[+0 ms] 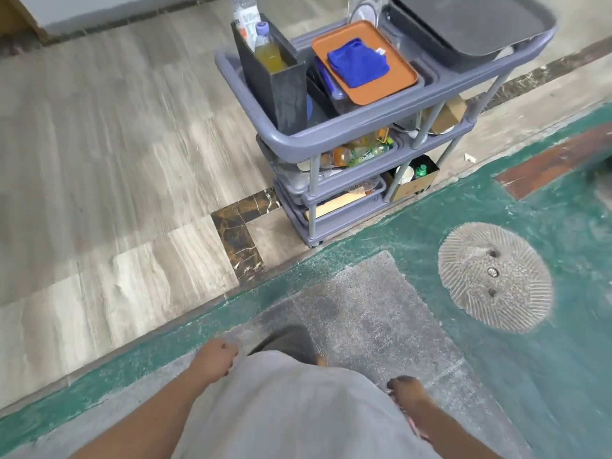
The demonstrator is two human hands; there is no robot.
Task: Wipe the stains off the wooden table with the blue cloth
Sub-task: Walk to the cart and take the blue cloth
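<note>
A folded blue cloth lies on an orange tray on the top shelf of a grey plastic cart, far ahead of me. My left hand hangs low by my grey clothing with its fingers curled in and nothing in it. My right hand also hangs at my side, fingers curled, holding nothing. Both hands are far from the cloth. No wooden table is in view.
The cart's top shelf also carries a dark box with a bottle of yellow liquid and a grey tray. Lower shelves hold bottles and cartons. A round stone disc lies on the green floor at right.
</note>
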